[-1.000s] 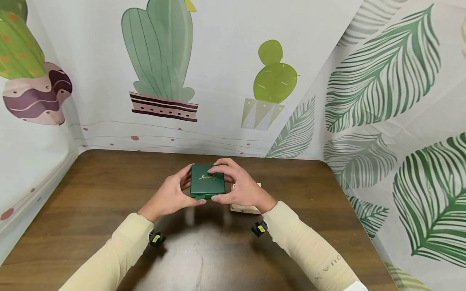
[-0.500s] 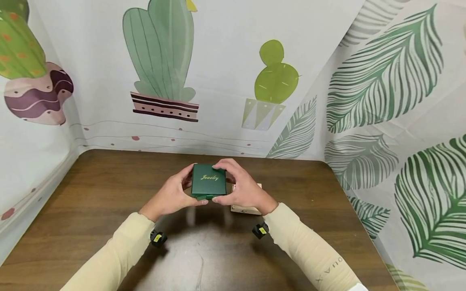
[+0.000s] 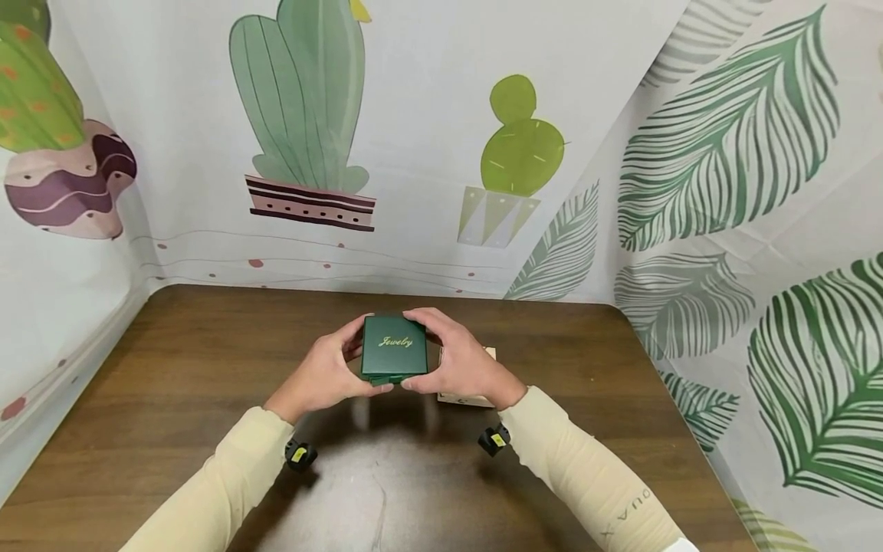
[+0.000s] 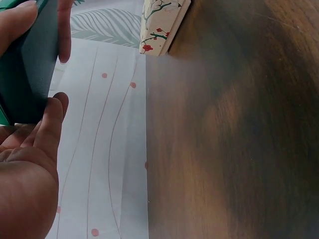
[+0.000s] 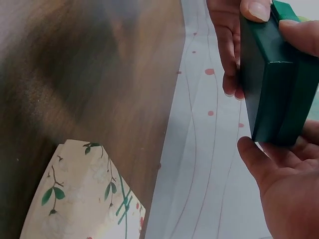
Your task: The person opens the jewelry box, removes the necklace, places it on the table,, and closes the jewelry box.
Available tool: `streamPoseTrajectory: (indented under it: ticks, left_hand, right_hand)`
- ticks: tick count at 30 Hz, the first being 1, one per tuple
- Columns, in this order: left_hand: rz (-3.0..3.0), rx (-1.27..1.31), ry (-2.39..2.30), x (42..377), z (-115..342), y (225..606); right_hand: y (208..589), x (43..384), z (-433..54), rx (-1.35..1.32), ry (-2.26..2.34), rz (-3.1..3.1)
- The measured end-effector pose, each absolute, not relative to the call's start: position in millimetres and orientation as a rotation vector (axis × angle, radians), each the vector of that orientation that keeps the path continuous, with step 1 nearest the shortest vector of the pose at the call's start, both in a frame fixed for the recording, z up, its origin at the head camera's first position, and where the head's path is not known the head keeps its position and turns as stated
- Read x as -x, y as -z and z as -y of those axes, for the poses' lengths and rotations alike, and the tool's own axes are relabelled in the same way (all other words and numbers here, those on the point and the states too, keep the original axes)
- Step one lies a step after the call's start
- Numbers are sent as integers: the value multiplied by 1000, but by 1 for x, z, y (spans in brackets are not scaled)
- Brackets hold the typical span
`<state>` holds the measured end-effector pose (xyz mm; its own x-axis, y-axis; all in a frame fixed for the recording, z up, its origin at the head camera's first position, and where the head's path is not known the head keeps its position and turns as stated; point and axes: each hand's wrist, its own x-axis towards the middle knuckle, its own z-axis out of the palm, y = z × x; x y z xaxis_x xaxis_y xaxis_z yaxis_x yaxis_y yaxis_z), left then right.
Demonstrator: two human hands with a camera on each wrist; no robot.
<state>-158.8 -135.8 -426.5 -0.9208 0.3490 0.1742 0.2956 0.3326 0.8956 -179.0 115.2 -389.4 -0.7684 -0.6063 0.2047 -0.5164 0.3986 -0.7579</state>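
The green box (image 3: 395, 353) is held up above the wooden table (image 3: 214, 345), gripped from its two sides by the curled fingers and thumbs of the left hand (image 3: 326, 374) and right hand (image 3: 465, 362). Were one grip loosened first, the box could be tipped or dropped; were it lowered rightward, the flowered box (image 5: 84, 194) near the right wrist could be knocked.

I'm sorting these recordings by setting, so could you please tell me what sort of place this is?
Probably an indoor filming corner: a brown table backed by a cactus-and-leaf backdrop, and black wrist devices that may be cameras.
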Motion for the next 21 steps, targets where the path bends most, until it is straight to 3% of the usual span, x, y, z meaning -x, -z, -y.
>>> streamPoseTrajectory:
  ticks: [21]
  left_hand:
    - [-2423,-597,-1716,155,135,423]
  right_hand:
    - [385,179,-116,1027,1347,-2519]
